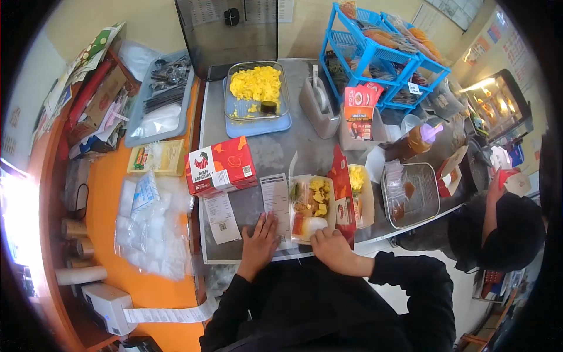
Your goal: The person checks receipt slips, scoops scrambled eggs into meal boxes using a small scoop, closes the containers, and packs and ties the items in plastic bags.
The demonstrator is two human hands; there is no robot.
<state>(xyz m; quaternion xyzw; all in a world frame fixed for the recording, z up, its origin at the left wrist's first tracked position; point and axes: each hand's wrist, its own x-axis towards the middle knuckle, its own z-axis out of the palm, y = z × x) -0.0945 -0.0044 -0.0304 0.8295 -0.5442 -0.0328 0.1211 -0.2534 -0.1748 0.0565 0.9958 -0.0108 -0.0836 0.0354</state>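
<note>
My left hand (260, 239) lies flat on the counter, fingers spread, its fingertips at the lower part of a printed receipt (274, 193). My right hand (335, 251) has its fingers bent over the near edge of an open cardboard meal box (333, 202). Inside that box are yellow crumbled food (320, 196), brown food and a white wrapped piece (314, 225). Its red lid (342, 188) stands up on the right. Just behind the lid is a second open box (368, 205) with yellow food. A closed red box (226, 164) sits beyond a second receipt (220, 216).
At the back stands a glass dish (286, 108) of yellow food. A wire-rimmed tray (419, 218) of sachets and a sauce bottle (410, 144) are on the right. Blue shelves (352, 70) rise behind. Left, an orange surface holds bagged cups (152, 226). A co-worker (504, 229) stands at right.
</note>
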